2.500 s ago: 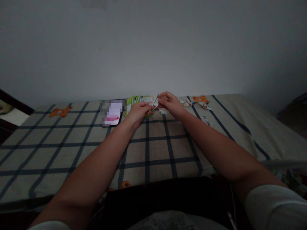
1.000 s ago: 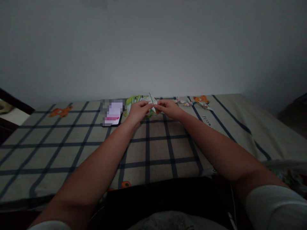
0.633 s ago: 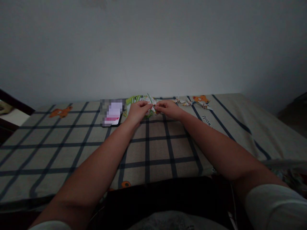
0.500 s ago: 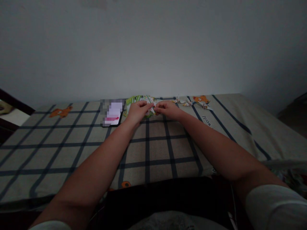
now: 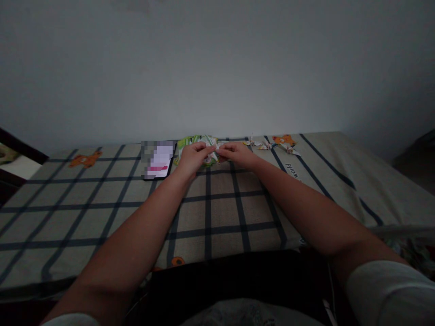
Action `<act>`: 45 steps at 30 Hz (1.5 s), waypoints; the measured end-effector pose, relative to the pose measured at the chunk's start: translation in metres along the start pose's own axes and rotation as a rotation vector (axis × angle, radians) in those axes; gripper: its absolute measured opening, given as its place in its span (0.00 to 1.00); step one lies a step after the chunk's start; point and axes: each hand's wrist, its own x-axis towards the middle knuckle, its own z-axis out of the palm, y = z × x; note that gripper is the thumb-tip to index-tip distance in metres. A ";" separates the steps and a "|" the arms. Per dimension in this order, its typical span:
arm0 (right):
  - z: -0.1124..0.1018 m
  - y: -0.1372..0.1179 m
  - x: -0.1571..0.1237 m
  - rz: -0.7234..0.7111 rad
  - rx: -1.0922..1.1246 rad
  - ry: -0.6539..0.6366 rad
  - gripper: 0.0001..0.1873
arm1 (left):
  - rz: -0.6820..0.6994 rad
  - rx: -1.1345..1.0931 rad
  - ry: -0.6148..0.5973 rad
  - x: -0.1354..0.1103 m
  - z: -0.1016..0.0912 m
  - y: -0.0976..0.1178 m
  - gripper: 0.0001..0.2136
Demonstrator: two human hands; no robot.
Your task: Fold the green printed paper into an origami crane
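Observation:
My left hand (image 5: 195,157) and my right hand (image 5: 238,153) meet over the far part of the table. Both are closed, thumb and fingers pinching a small wrapped candy (image 5: 218,147) between them. Only a whitish bit of its wrapper shows; the fingertips hide the rest. Behind and under the left fingers lies a crumpled green and white plastic bag (image 5: 185,142). To the right of my right hand, several candies in twisted wrappers (image 5: 268,146) lie in a loose row near the wall.
A phone (image 5: 159,160) with a lit screen lies left of the bag. A checked cloth with bear prints covers the table (image 5: 224,213). The pale wall (image 5: 217,68) rises at its far edge. Part of a dark wooden chair (image 5: 20,145) stands at the left.
My hands stay in nearly the same place, with fingertips slightly shifted around the candy. More of the bag's white striped part shows behind the left fingers.

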 end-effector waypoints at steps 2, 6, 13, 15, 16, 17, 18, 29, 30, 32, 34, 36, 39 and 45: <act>0.000 -0.002 -0.001 -0.007 0.024 0.059 0.23 | 0.012 0.005 -0.056 -0.002 -0.001 0.002 0.15; -0.001 -0.002 0.000 -0.024 0.012 0.111 0.22 | 0.023 0.073 -0.107 -0.006 0.000 0.005 0.14; -0.001 -0.001 0.002 -0.051 -0.122 0.181 0.18 | 0.048 0.076 -0.095 -0.003 0.002 0.000 0.12; -0.001 0.000 0.002 -0.049 -0.094 0.197 0.19 | 0.056 0.076 -0.069 -0.001 0.001 -0.001 0.12; 0.000 0.000 0.002 -0.047 -0.062 0.206 0.20 | 0.064 0.083 -0.055 -0.001 0.001 -0.002 0.12; 0.000 0.000 0.002 -0.048 -0.023 0.213 0.21 | 0.074 0.086 -0.044 -0.001 0.000 -0.002 0.12; 0.001 0.001 0.002 -0.051 0.015 0.216 0.21 | 0.081 0.082 -0.037 -0.001 0.000 -0.001 0.12; -0.001 -0.001 0.000 -0.165 -0.157 0.249 0.14 | -0.069 -0.159 -0.051 -0.005 0.005 0.003 0.11; -0.001 -0.002 -0.001 -0.171 -0.204 0.267 0.12 | -0.080 -0.162 -0.039 -0.005 0.005 0.002 0.11; -0.002 -0.003 -0.002 -0.215 -0.284 0.288 0.11 | -0.092 -0.161 -0.015 -0.004 0.004 0.001 0.11; -0.002 -0.003 -0.003 -0.299 -0.352 0.281 0.10 | -0.093 -0.167 0.002 -0.003 0.004 0.000 0.12; -0.002 -0.003 -0.003 -0.376 -0.408 0.255 0.10 | -0.090 -0.176 0.014 -0.003 0.005 0.001 0.12; -0.002 -0.001 -0.002 -0.408 -0.460 0.227 0.11 | -0.092 -0.185 0.019 -0.004 0.006 0.003 0.12; -0.002 -0.003 -0.003 -0.401 -0.520 0.239 0.11 | -0.096 -0.231 -0.036 -0.005 0.006 0.005 0.13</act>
